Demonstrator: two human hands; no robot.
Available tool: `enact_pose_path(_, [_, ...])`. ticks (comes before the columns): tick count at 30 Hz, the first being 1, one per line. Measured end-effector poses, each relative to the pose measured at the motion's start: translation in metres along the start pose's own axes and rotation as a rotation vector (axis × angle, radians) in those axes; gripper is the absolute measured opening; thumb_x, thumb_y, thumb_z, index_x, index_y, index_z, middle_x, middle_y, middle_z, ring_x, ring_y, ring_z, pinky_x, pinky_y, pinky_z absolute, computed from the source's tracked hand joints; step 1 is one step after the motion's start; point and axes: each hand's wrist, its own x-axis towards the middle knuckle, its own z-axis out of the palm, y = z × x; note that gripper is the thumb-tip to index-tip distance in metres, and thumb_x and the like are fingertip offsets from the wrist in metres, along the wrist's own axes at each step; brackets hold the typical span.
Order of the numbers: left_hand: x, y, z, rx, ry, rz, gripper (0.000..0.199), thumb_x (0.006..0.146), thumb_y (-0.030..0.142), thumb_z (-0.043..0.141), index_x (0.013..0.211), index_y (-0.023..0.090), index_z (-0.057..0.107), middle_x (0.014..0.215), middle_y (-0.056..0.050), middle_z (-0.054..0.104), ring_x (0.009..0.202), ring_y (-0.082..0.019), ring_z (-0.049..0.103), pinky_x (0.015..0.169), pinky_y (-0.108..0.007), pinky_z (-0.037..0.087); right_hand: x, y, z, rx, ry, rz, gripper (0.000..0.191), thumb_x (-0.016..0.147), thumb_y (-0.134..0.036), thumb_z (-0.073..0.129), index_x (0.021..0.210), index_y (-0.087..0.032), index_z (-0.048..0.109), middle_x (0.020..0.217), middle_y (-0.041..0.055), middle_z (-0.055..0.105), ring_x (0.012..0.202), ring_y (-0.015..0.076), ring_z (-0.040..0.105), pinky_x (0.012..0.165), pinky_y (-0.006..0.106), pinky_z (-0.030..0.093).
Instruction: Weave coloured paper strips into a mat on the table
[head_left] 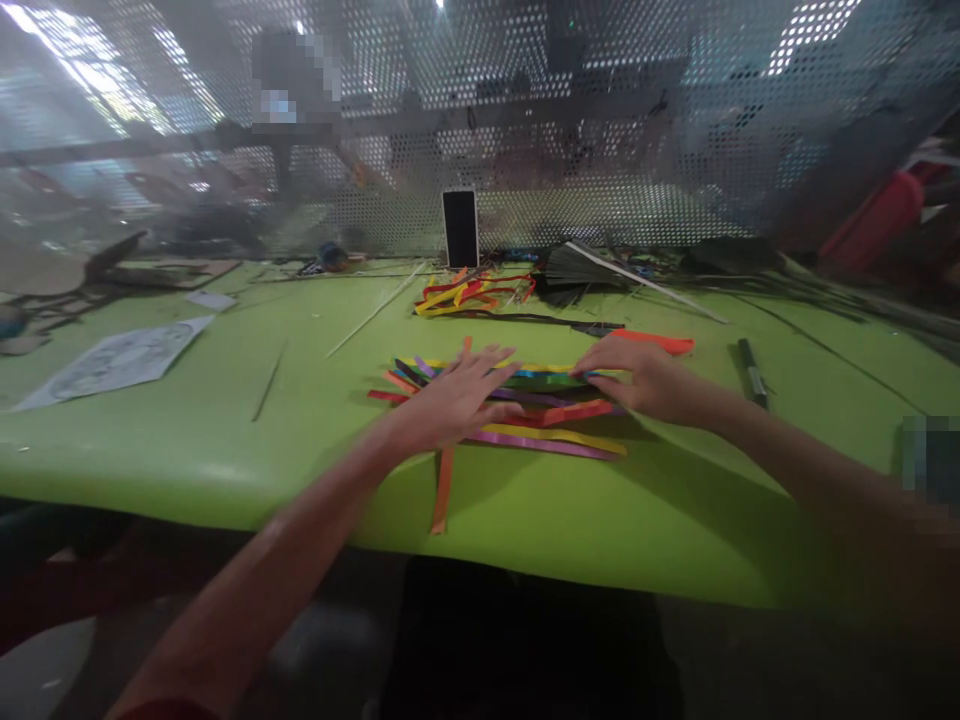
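Several coloured strips lie side by side across the green table, among them a red strip, a yellow strip and a purple strip. One orange strip runs crosswise under them toward the table's front edge. My left hand lies flat over the left part of the strips, fingers spread, hiding where they cross. At the right ends of the upper strips, my right hand has its thumb and fingertips together around the end of a strip. A red-orange cutter lies just behind that hand.
A black marker lies to the right on the green table. Behind the strips are a heap of loose coloured strips, an upright phone and dark dried leaves. A printed sheet lies at the left.
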Motion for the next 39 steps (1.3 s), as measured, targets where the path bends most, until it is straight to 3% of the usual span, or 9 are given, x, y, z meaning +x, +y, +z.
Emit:
enact_pose_path(3, [-0.010,-0.011,-0.013,0.055,0.101,-0.111,0.065,0.108,0.056,0.025,0.148,0.011,0.048,0.154,-0.015,0.051,0.147,-0.026,0.042,0.124,-0.044,0.028,0.001,-0.002,-0.009,-0.005,0.096,0.031,0.026,0.097,-0.028,0.052,0.104,-0.024,0.077,0.104,0.0081,0.077,0.099,0.0239,0.070,0.092,0.041,0.055])
enact_pose_path(5, [-0.021,-0.016,-0.015,0.118,0.137,-0.139,0.059,0.110,0.049,0.026,0.142,0.008,0.054,0.148,-0.016,0.057,0.141,-0.027,0.048,0.121,-0.043,0.034,0.002,-0.003,-0.014,-0.011,0.169,0.053,0.025,0.096,-0.028,0.052,0.101,-0.024,0.076,0.102,0.0079,0.077,0.097,0.0242,0.071,0.091,0.042,0.055])
enact_pose_path(12, [-0.050,-0.007,-0.001,0.315,0.010,-0.150,0.062,0.109,0.053,0.026,0.149,0.012,0.049,0.156,-0.016,0.048,0.149,-0.033,0.038,0.126,-0.056,0.021,0.008,-0.017,-0.023,-0.006,0.268,0.039,0.020,0.095,-0.026,0.056,0.098,-0.025,0.076,0.102,0.0059,0.077,0.097,0.0230,0.070,0.091,0.042,0.055])
enact_pose_path(17, [-0.052,-0.002,-0.001,0.329,0.042,-0.168,0.066,0.107,0.060,0.026,0.150,0.016,0.049,0.155,-0.014,0.051,0.149,-0.032,0.039,0.126,-0.055,0.019,0.016,-0.028,-0.027,-0.032,0.271,0.041,0.020,0.095,-0.029,0.056,0.098,-0.026,0.076,0.102,0.0049,0.077,0.096,0.0231,0.071,0.091,0.042,0.055])
enact_pose_path(21, [-0.051,-0.002,-0.001,0.332,0.059,-0.193,0.061,0.106,0.056,0.035,0.150,0.017,0.049,0.153,-0.014,0.053,0.145,-0.032,0.044,0.125,-0.055,0.023,0.016,-0.056,-0.029,-0.063,0.260,-0.007,0.021,0.096,-0.023,0.054,0.100,-0.026,0.075,0.104,0.0047,0.076,0.099,0.0230,0.069,0.092,0.041,0.055])
enact_pose_path(24, [-0.052,0.000,-0.002,0.319,0.081,-0.180,0.057,0.107,0.050,0.036,0.149,0.015,0.050,0.152,-0.015,0.053,0.143,-0.031,0.046,0.125,-0.055,0.024,0.013,-0.091,-0.016,-0.078,0.193,-0.081,0.024,0.098,-0.018,0.051,0.105,-0.023,0.074,0.102,0.0067,0.075,0.098,0.0221,0.068,0.089,0.039,0.055])
enact_pose_path(28, [-0.052,0.003,-0.001,0.270,0.057,-0.088,0.049,0.110,0.040,0.034,0.150,0.014,0.047,0.155,-0.014,0.050,0.144,-0.028,0.046,0.125,-0.054,0.024,0.016,-0.122,0.023,-0.182,0.014,-0.161,0.022,0.099,-0.017,0.052,0.106,-0.016,0.073,0.101,0.0098,0.075,0.094,0.0232,0.066,0.089,0.040,0.053])
enact_pose_path(33, [-0.051,0.002,0.003,0.233,0.034,-0.105,0.051,0.109,0.042,0.037,0.149,0.012,0.049,0.155,-0.016,0.049,0.145,-0.030,0.044,0.124,-0.053,0.028,0.023,-0.118,0.057,-0.366,-0.096,-0.072,0.021,0.099,-0.019,0.054,0.108,-0.015,0.073,0.100,0.0115,0.074,0.094,0.0264,0.064,0.089,0.042,0.050])
enact_pose_path(39, [-0.051,-0.002,0.008,0.133,0.023,-0.099,0.070,0.106,0.060,0.029,0.154,0.010,0.042,0.160,-0.017,0.041,0.149,-0.031,0.039,0.123,-0.051,0.030,-0.001,-0.119,0.056,-0.351,-0.090,-0.013,0.026,0.102,-0.026,0.051,0.112,-0.019,0.074,0.106,0.0105,0.075,0.100,0.0276,0.064,0.093,0.045,0.049])
